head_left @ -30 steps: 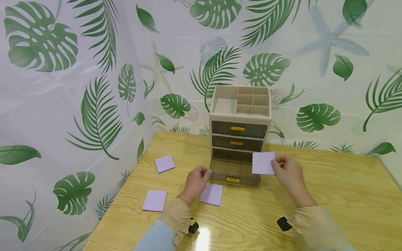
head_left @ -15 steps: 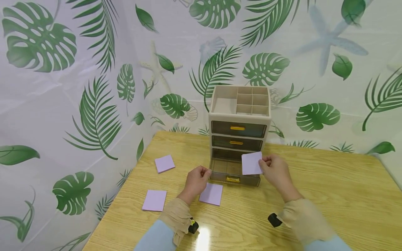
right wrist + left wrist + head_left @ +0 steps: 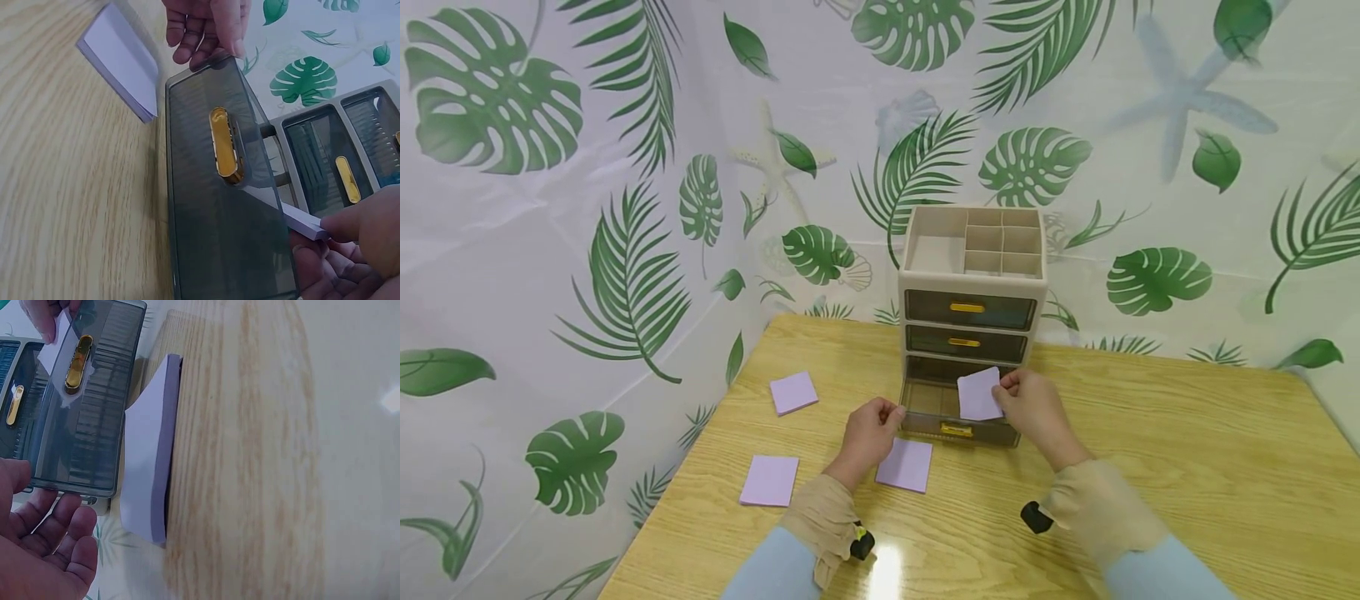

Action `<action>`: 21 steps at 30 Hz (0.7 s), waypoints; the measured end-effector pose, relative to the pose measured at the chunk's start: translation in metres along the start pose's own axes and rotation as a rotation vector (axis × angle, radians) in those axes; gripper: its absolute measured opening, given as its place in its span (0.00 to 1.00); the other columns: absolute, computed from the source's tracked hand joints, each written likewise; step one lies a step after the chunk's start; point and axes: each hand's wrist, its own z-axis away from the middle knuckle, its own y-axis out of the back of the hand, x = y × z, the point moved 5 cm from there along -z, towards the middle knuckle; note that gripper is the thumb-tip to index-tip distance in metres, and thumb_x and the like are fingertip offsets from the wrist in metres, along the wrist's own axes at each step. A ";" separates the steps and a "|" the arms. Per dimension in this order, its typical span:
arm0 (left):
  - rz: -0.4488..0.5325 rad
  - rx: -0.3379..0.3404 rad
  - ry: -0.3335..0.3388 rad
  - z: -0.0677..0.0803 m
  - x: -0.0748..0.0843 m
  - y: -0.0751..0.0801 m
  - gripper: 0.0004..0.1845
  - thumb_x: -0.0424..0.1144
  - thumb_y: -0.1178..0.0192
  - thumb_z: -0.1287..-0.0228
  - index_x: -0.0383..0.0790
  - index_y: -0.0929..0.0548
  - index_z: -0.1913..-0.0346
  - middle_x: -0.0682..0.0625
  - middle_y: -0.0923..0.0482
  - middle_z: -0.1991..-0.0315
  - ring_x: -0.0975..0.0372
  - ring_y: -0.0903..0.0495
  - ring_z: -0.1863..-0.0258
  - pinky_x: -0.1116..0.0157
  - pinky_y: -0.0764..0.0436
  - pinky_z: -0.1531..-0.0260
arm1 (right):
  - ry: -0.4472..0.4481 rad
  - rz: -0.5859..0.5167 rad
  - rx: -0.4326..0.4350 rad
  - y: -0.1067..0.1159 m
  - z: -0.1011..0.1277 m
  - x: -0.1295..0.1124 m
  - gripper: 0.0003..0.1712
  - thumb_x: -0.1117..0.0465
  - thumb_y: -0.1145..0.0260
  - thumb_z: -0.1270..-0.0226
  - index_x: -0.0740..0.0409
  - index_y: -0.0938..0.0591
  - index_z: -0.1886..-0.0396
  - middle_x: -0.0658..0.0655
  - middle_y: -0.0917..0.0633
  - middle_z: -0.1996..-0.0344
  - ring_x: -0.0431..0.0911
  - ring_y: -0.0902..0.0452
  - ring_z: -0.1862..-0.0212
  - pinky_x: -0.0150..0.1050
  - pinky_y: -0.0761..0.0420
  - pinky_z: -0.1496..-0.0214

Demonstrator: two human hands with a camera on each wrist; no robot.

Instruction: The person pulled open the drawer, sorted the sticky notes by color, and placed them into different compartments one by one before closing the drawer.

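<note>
My right hand pinches a pad of lilac sticky notes by its right edge, tilted over the pulled-out bottom drawer. In the right wrist view, the held pad dips behind the drawer's smoky front, between thumb and fingers. My left hand holds the drawer's front left corner; the left wrist view shows its thumb and fingers at that corner. Just in front of the drawer, a second lilac pad lies on the table, partly under my left wrist's line.
Two more lilac pads, one farther back and one nearer, lie on the wooden table at the left. The cream drawer cabinet stands against the leaf-print wall covering, its two upper drawers closed and its top divided into compartments.
My right hand has carried the pad leftward, from beside the drawer's right end to over its middle, tilting it as it goes. My left hand has stayed at the corner.
</note>
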 end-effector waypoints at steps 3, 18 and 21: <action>-0.004 0.002 -0.006 0.001 0.001 0.001 0.12 0.46 0.45 0.28 0.41 0.20 0.64 0.53 0.27 0.73 0.64 0.29 0.75 0.67 0.28 0.75 | -0.009 -0.001 -0.027 -0.005 -0.001 -0.002 0.09 0.62 0.37 0.35 0.67 0.21 0.65 0.58 0.16 0.73 0.46 0.22 0.73 0.38 0.25 0.72; 0.003 0.001 -0.024 0.001 0.003 0.002 0.12 0.45 0.45 0.28 0.40 0.20 0.64 0.53 0.27 0.73 0.63 0.30 0.75 0.66 0.28 0.75 | 0.041 0.111 -0.067 -0.025 -0.012 -0.013 0.07 0.62 0.33 0.42 0.62 0.17 0.74 0.51 0.17 0.80 0.44 0.25 0.76 0.39 0.25 0.72; 0.004 0.002 -0.026 0.002 0.003 0.002 0.12 0.45 0.45 0.28 0.40 0.20 0.64 0.53 0.27 0.73 0.63 0.30 0.75 0.66 0.28 0.75 | 0.035 0.133 -0.086 -0.028 -0.013 -0.016 0.07 0.62 0.33 0.42 0.61 0.16 0.75 0.53 0.17 0.78 0.45 0.24 0.75 0.41 0.24 0.70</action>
